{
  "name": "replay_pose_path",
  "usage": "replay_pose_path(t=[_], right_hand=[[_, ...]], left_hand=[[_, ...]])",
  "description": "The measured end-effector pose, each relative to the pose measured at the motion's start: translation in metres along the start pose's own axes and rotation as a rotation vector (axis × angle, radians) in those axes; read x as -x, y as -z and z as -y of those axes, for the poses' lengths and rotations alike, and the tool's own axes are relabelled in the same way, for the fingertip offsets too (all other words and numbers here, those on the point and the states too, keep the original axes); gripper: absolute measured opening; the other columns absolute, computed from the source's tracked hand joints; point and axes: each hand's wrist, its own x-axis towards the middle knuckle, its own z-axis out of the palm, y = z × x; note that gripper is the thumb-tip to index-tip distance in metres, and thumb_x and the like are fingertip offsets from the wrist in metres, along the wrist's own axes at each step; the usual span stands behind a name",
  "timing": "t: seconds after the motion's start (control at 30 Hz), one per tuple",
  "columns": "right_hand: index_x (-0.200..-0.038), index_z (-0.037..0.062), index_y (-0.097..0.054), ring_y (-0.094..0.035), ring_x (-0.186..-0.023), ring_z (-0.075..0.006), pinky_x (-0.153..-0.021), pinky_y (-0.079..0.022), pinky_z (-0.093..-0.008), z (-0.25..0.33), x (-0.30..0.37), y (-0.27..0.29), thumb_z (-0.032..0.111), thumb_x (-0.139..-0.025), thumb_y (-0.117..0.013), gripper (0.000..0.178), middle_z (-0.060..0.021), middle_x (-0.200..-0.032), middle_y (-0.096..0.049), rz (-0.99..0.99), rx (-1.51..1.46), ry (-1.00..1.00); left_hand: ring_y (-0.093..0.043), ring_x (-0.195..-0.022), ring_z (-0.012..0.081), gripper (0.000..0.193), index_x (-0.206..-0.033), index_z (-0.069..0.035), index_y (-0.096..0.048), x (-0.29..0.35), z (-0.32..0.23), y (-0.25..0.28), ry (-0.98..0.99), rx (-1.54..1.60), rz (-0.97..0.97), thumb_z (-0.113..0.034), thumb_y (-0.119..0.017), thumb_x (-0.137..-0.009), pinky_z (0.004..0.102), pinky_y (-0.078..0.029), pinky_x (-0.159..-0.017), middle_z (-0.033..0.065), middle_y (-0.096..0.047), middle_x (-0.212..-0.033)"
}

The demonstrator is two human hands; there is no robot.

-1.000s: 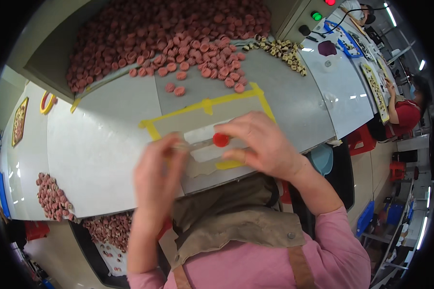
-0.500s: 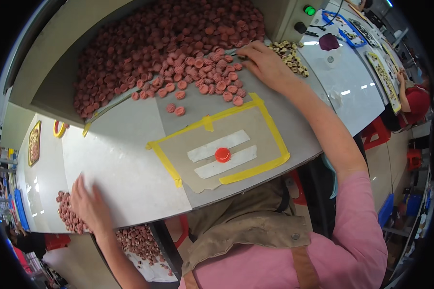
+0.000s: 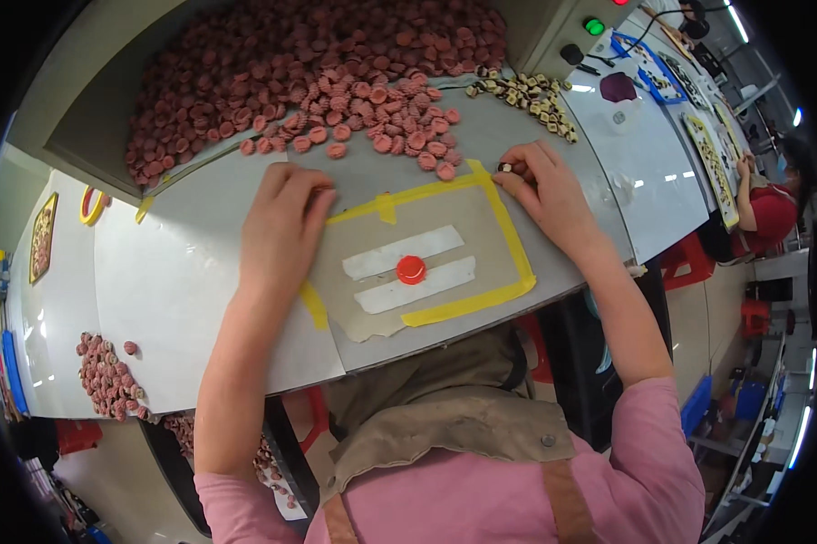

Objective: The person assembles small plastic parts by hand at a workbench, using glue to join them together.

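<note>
My right hand pinches a small dark-and-cream piece between thumb and forefinger, just above the upper right corner of the yellow tape frame. To the left of that frame, my left hand has its fingertips drawn together near the loose pink pieces; what they hold, if anything, is hidden. Round, ridged pink cap-like pieces spill toward me from a large heap. Inside the tape a shiny red disc lies between two white strips.
Dark-and-cream pieces lie at the back right. Assembled-looking pink pieces sit by the left front edge, above a bin. A grey housing with a green lamp stands behind. A yellow tape roll is far left; a co-worker sits far right.
My left hand has swung from the left pile to beside the tape frame. My right hand has drawn back from the dark-and-cream pieces with one in its grip. The view has shifted slightly.
</note>
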Motion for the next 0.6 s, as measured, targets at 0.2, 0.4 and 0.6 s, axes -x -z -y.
replay_pose_path(t=[0.2,0.4,0.6], right_hand=[[-0.094,0.0022,-0.055,-0.057,-0.071,-0.0206,-0.065,-0.048,-0.0295,0.011,0.008,0.0,0.015,-0.083,-0.071,0.024,-0.0087,-0.088,-0.054,0.022,-0.045,-0.009],[-0.096,0.0035,-0.055,-0.056,-0.073,-0.0211,-0.067,-0.048,-0.0304,0.024,0.01,-0.001,0.018,-0.081,-0.072,0.027,-0.0081,-0.088,-0.054,0.047,0.081,0.063],[-0.106,0.0058,-0.06,-0.058,-0.082,-0.0247,-0.073,-0.048,-0.0318,0.027,0.004,0.009,0.011,-0.084,-0.066,0.023,-0.0091,-0.096,-0.057,0.178,-0.015,0.152]], left_hand=[[-0.063,-0.092,0.0146,0.018,-0.111,-0.001,-0.057,0.032,-0.037,0.023,0.33,0.69,-0.16,-0.006,-0.056,-0.094,0.0257,-0.049,-0.075,0.0047,-0.058,-0.102],[-0.06,-0.092,0.0149,0.022,-0.111,0.0,-0.055,0.068,-0.062,0.014,0.636,1.385,-0.092,-0.006,-0.059,-0.091,0.0247,-0.048,-0.08,0.0053,-0.058,-0.104],[-0.056,-0.087,0.0104,0.037,-0.13,0.003,-0.046,0.083,-0.051,-0.001,0.689,1.669,-0.114,-0.012,-0.052,-0.096,0.0235,-0.047,-0.075,0.0084,-0.056,-0.111]])
